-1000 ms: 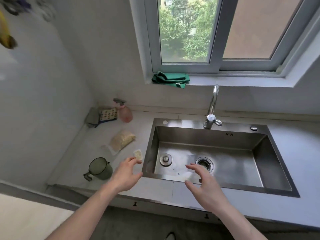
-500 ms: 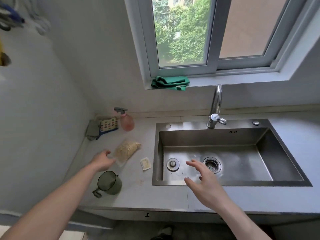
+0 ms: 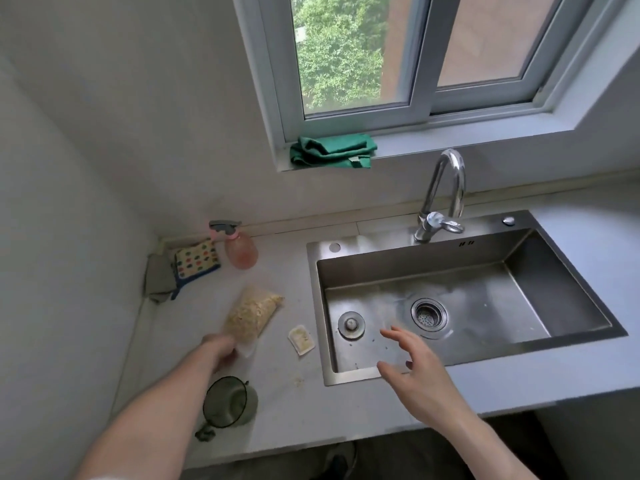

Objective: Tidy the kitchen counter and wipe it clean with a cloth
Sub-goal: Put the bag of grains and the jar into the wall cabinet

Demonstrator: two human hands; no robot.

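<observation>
A clear bag of yellowish grains [image 3: 254, 315] lies on the grey counter [image 3: 277, 393] left of the sink. My left hand [image 3: 220, 349] is closed on the bag's near end. A small opened sachet [image 3: 302, 340] rests beside the sink rim. A green mug [image 3: 228, 403] lies on its side near the counter's front edge, under my left forearm. My right hand [image 3: 420, 375] hovers over the sink's front rim, fingers spread, holding nothing. A folded green cloth [image 3: 332, 150] sits on the windowsill.
A pink spray bottle [image 3: 239, 249], a patterned cloth [image 3: 196, 259] and a grey cloth [image 3: 159, 278] stand in the back left corner. The steel sink [image 3: 460, 306] with its tap [image 3: 441, 199] takes up the middle. Crumbs [image 3: 298, 379] dot the counter.
My left hand moved from the small sachet leftward to the grain bag and closed on its near end. The camera view shifted closer and left. My right hand stayed over the sink.
</observation>
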